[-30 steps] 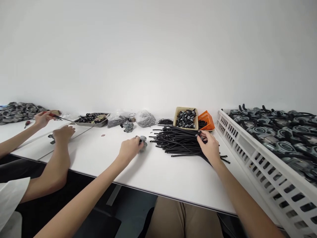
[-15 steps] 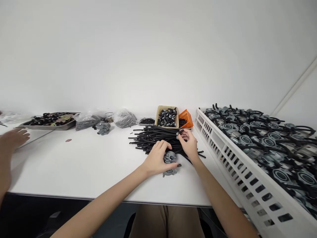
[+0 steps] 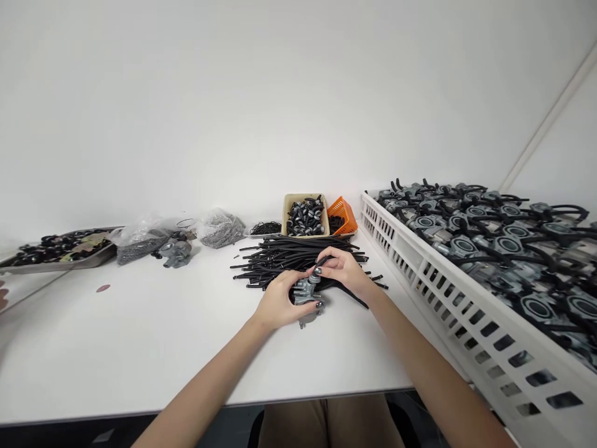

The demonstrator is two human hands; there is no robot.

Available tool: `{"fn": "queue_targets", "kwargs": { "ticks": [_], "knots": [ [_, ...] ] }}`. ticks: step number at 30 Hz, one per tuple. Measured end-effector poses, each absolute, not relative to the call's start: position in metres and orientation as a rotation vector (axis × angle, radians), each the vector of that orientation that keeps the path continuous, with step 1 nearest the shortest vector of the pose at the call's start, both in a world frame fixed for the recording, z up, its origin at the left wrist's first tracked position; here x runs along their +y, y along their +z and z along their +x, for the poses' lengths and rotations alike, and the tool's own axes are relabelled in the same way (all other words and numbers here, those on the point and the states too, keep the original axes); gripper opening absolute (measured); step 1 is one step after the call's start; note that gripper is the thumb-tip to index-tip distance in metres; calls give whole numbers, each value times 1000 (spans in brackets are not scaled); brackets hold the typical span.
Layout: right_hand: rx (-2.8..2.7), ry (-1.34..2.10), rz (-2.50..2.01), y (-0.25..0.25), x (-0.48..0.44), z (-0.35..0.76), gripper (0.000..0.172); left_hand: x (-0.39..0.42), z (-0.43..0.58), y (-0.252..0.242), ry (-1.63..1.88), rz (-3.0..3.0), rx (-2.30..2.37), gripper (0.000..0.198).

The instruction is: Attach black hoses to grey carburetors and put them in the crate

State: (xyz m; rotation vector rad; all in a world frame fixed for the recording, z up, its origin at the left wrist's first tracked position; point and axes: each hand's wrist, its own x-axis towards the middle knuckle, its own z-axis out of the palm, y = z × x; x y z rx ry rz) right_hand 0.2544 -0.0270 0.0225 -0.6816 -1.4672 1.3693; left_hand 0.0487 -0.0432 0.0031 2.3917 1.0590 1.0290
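Observation:
My left hand (image 3: 283, 301) is closed around a grey metal carburetor (image 3: 305, 291) just above the table, thumb across its near side. At the carburetor's upper end, my right hand (image 3: 342, 272) pinches a small black-and-silver cap (image 3: 319, 266), partly hidden by my fingers. The cap appears to touch the carburetor's top opening; whether it is seated I cannot tell. Right behind both hands lies a pile of black rubber hoses (image 3: 275, 258).
On the right stands a white crate (image 3: 420, 274) full of carburetors with hoses. A yellow bin (image 3: 305, 236) of caps and an orange basket (image 3: 347, 214) sit behind the hoses. Leftward are bagged small parts (image 3: 221, 229), loose carburetors (image 3: 176, 252) and a tray (image 3: 96, 260) of black parts.
My right hand has brought the cap down and left to the carburetor. The carburetor is now tilted up in my left hand. The view has shifted, and another person's hand has mostly left at the left.

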Motion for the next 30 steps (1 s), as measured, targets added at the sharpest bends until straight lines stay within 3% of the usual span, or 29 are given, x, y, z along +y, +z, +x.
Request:
{"fn": "queue_targets", "kwargs": {
  "ticks": [5, 18, 30],
  "knots": [
    [-1462, 1387, -619, 15, -25, 248, 31, -43, 48, -3, 1124, 2394, 1074, 42],
    [-1504, 1335, -614, 9, -25, 240, 30, -42, 49, -9, 1108, 2331, 1018, 51],
    [-1517, 1257, -646, 10, -25, 237, 28, -41, 48, -8, 1074, 2353, 1018, 37]
  ]
}}
